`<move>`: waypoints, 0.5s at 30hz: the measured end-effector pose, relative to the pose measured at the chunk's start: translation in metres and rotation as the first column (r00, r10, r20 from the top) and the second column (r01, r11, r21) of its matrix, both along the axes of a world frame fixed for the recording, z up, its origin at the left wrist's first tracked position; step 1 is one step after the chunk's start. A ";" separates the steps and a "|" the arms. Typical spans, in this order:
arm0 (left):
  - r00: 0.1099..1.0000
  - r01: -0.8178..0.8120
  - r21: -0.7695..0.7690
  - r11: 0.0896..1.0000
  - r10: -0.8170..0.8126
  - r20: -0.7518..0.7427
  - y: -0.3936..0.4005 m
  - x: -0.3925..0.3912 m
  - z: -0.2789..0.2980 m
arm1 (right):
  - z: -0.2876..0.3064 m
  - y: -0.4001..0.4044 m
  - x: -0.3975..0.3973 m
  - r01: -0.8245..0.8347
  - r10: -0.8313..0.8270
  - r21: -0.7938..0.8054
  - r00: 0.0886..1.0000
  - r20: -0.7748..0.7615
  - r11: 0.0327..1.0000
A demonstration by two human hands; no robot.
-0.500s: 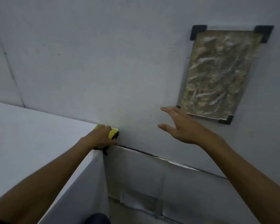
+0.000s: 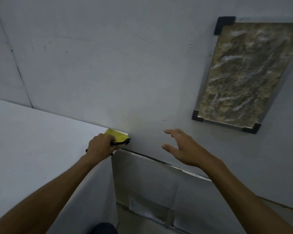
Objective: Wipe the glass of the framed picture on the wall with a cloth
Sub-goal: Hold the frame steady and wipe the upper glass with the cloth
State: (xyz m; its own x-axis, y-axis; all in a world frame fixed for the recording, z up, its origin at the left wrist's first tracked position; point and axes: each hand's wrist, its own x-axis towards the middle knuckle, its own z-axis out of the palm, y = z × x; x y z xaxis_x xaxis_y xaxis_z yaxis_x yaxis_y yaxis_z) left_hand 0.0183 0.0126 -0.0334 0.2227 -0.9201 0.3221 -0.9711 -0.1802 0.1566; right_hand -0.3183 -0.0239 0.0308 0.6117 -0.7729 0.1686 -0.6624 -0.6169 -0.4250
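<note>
My left grip [image 2: 101, 146] is curled down over a folded yellow cloth with a black edge [image 2: 118, 136], fingers closed on it, at the far corner of the flat white counter [image 2: 32, 141] where that surface meets the pale grey wall [image 2: 108, 65]. The cloth sticks out just beyond the knuckles toward the wall, and its black trim shows under my fingertips. I cannot tell whether the cloth is lifted or resting on the counter.

My right grip [image 2: 184, 147] is spread, palm turned toward the wall, fingers apart and empty, with nothing between them. It hangs off to the right of the left grip, near the wall but I cannot tell if it touches.

The rectangular framed picture with a mottled brown-and-grey image behind glass and black corner clips [image 2: 247, 73] hangs on the wall up and to the right of my right grip, well apart from the cloth. Its nearest lower-left black clip sits just above and beyond my outstretched right fingers. The top right of the picture runs out of view.

Below both grips a lower grey wall panel [image 2: 150, 179] drops away beside the counter's side.
</note>
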 end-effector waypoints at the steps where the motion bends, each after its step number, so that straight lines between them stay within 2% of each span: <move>1: 1.000 0.006 -0.016 1.000 -0.006 -0.008 -0.002 -0.002 0.000 | -0.004 -0.002 -0.002 0.013 -0.013 0.016 1.000 0.022 1.000; 3: 0.997 0.021 -0.066 0.998 -0.026 -0.076 0.000 -0.005 -0.002 | -0.009 0.001 0.000 0.016 -0.021 0.069 0.997 0.071 0.997; 7: 0.917 0.030 -0.254 0.967 -0.127 -0.377 0.002 -0.040 0.022 | -0.020 0.011 0.009 -0.001 -0.057 0.282 0.979 0.196 0.959; 9: 0.843 0.073 -0.312 0.947 -0.225 -0.488 0.004 -0.067 0.043 | -0.026 0.018 0.018 -0.015 -0.130 0.472 0.954 0.271 0.881; 10: 0.813 0.112 -0.341 0.933 -0.283 -0.509 0.004 -0.083 0.051 | -0.027 0.021 0.021 -0.033 -0.210 0.593 0.918 0.336 0.804; 12: 0.765 0.219 -0.392 0.893 -0.407 -0.500 0.009 -0.110 0.062 | -0.026 0.028 0.028 -0.157 -0.405 0.773 0.778 0.480 0.615; 13: 0.742 0.295 -0.408 0.864 -0.476 -0.473 0.012 -0.125 0.064 | -0.026 0.028 0.028 -0.244 -0.505 0.799 0.665 0.550 0.549; 15: 0.700 0.451 -0.413 0.792 -0.600 -0.386 0.017 -0.153 0.062 | -0.021 0.029 0.023 -0.374 -0.677 0.783 0.397 0.620 0.498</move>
